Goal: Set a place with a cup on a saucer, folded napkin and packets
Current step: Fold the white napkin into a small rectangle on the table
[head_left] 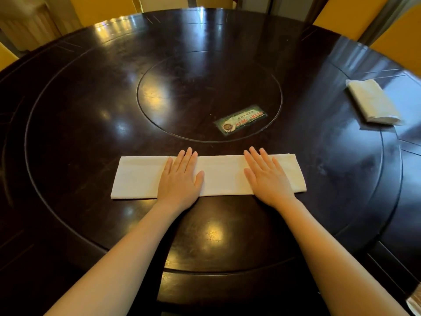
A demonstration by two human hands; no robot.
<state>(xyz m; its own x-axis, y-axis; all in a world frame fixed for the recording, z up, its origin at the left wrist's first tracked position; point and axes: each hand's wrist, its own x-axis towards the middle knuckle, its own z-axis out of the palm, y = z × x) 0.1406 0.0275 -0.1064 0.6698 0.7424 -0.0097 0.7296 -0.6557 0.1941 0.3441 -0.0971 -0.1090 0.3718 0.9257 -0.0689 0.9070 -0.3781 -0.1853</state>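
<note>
Filling nearly the whole view, a large round table of dark polished wood (79, 110) has a round inset panel (205, 83) at its centre. A long white cloth napkin (223, 176), folded into a flat strip, lies crosswise on the near part of the table, just short of that panel. The left hand (180, 181) and right hand (266, 179) press flat on it, palms down and apart, fingers straight and close together, thumbs angled out. A smaller white folded bundle (373, 102) lies well apart at the right. A small green printed label (241, 119) sits inside the panel's near edge.
</note>
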